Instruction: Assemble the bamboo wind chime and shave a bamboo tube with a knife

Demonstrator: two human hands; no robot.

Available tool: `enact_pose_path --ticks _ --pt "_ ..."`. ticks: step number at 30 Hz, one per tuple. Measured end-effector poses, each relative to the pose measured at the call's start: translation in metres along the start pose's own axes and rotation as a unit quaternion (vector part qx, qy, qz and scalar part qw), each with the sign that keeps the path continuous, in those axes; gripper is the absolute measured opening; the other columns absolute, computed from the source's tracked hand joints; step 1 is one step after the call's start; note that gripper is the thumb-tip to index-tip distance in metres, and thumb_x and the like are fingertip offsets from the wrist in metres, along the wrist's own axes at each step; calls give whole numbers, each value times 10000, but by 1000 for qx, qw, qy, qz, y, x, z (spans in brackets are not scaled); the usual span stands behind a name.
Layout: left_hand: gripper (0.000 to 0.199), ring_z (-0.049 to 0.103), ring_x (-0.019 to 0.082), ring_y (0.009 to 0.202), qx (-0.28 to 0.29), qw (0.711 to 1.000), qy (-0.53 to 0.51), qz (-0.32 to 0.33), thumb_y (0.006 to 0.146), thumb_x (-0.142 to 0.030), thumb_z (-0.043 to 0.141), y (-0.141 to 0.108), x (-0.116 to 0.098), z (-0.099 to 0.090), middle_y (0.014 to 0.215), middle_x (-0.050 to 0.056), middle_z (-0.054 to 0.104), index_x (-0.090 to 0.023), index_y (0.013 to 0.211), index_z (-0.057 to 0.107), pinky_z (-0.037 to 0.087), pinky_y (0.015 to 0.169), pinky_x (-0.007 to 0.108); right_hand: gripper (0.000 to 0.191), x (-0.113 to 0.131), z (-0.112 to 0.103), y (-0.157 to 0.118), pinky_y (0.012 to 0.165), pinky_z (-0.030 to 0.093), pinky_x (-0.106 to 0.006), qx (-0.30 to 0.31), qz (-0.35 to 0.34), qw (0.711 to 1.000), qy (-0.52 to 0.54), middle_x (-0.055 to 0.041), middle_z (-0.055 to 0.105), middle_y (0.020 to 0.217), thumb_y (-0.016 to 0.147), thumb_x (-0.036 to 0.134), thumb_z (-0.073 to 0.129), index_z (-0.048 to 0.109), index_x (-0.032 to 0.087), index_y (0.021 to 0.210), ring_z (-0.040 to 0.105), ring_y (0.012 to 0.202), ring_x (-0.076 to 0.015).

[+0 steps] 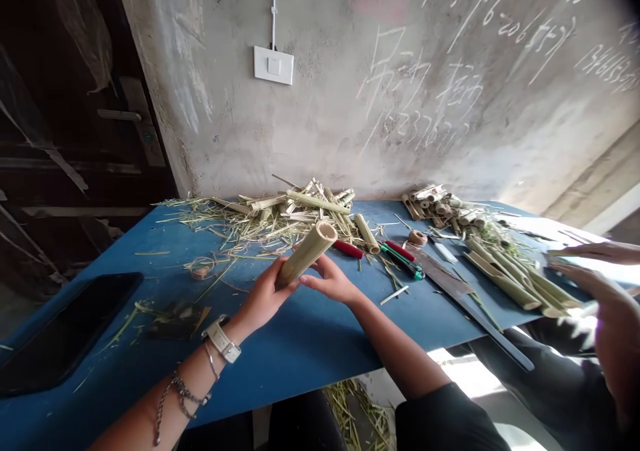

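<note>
Left hand [261,299] grasping bamboo tube [306,256]

The bamboo tube is tilting above the desk [320,351]; the right hand [332,280] is touching its side, its grip too hidden to tell. Beyond, bamboo scraps [315,202] are lying heaped by the wall [320,124].

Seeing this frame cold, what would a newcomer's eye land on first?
Probably the pale green, hollow bamboo tube, tilted up over the blue tabletop, with the left hand around its lower end and the right hand at its side. Next, the loose heap of straw-coloured bamboo scraps behind it, by the grey concrete wall. White handwritten characters and numbers in the view's upper right also stand out.
</note>
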State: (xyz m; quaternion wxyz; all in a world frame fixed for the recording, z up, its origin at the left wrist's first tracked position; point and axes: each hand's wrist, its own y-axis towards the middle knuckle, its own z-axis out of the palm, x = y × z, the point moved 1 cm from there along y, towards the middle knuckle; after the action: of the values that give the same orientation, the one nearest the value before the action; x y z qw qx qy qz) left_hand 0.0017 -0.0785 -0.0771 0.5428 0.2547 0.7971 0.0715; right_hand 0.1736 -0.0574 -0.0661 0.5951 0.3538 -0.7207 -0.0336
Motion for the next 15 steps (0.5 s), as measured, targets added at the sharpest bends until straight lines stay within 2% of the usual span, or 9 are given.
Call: enact_pose_path --ticks 3,7,9,11,13,15 --pt "341 560 219 935 24 999 13 26 856 -352 523 0 4 3 1068 100 582 -164 1138 488 454 812 321 506 9 6 -2 1021 376 -393 17 -58 996 -69 -99 520 1275 777 415 651 521 195 1213 476 1190 -249" --pt "461 544 229 1051 61 995 50 67 871 -290 502 0 0 3 1246 113 518 -219 1313 394 434 881 323 399 13 9 -3 965 423 -381 8 -62 995 -76 -75 612 1103 777 435 645 589 191 1088 557 1057 -236" --pt "470 553 222 1036 67 995 51 47 863 -313 521 -1 -2 2 1234 98 529 -224 1305 387 440 848 299 405 12 7 -2 936 443 -375 -11 -46 998 -37 -71 615 1074 759 452 659 589 186 1057 568 1027 -235" --pt "403 580 213 925 72 996 61 1 846 -340 541 -1 -2 0 1086 77 594 -202 1213 448 444 758 282 423 9 3 0 898 467 -368 -35 -14 999 11 -68 615 1053 748 482 657 581 181 1035 577 1001 -234" --pt "344 579 198 797 78 993 71 -44 840 -365 536 -1 0 -1 933 52 613 -186 1130 486 423 669 271 445 6 -1 2 862 486 -365 -61 36 997 38 -66 622 1014 738 521 646 578 173 1006 590 971 -232" --pt "354 572 193 763 81 992 64 -73 845 -390 520 -1 3 -1 909 47 609 -184 1130 486 408 641 268 465 3 -7 3 855 490 -371 -73 88 993 31 -67 630 986 718 543 651 579 165 980 596 960 -234"
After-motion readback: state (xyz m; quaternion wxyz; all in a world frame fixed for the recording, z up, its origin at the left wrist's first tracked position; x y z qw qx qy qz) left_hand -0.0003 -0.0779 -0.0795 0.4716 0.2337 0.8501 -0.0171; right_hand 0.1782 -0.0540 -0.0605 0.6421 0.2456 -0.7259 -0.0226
